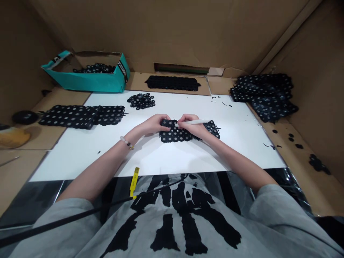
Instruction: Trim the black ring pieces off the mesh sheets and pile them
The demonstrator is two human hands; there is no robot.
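Observation:
On the white board lies a black sheet of joined rings with rows of pale round holes. My left hand is closed on its upper left edge, thumb on the near side. In my right hand is a slim white pen-like tool, pinched with its tip down at the sheet's upper part. A further stretch of black ring sheet shows from beneath my right hand. Exactly what the tip touches is hidden by the fingers.
A teal box of loose black rings stands back left, near a ring pile. Ring sheets lie left and right; a dark stack sits at the back. Cardboard walls surround the board. Black scraps lie at right.

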